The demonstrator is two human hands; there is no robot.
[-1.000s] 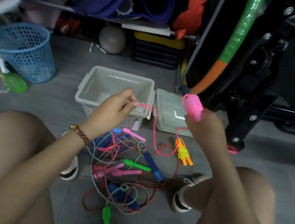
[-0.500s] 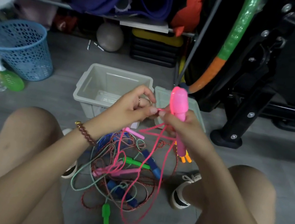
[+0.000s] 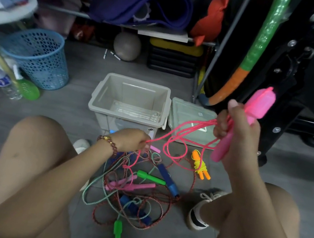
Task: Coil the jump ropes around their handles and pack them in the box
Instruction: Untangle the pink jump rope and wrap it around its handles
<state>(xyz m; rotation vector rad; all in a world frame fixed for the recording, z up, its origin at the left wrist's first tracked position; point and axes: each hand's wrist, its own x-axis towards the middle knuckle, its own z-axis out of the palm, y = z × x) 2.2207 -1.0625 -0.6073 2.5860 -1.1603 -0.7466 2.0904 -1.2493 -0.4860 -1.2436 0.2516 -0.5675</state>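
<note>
My right hand [image 3: 236, 136] grips a pair of pink jump-rope handles [image 3: 255, 112], raised at the right above the floor. Loops of pink cord [image 3: 182, 133] run from it to my left hand [image 3: 134, 139], which pinches the cord low over the pile. The grey box [image 3: 132, 102] stands open beyond the hands, with nothing visible inside. On the floor between my knees lies a tangle of ropes [image 3: 139, 195] with green [image 3: 150, 178], blue [image 3: 168, 181] and pink [image 3: 136, 186] handles. An orange-handled rope [image 3: 200, 165], wound in yellow cord, lies to the right of the pile.
The box lid [image 3: 189, 120] lies right of the box. A blue mesh basket [image 3: 37, 57] and bottles [image 3: 8, 83] stand at the left. A black equipment frame [image 3: 303, 81] with a green-orange hoop rises at the right. Shelves with a purple mat [image 3: 141, 6] are behind. My shoes flank the pile.
My hands have parted: the right rose to the right with the pink handles, and the left dropped toward the pile, drawing the pink cord out between them.
</note>
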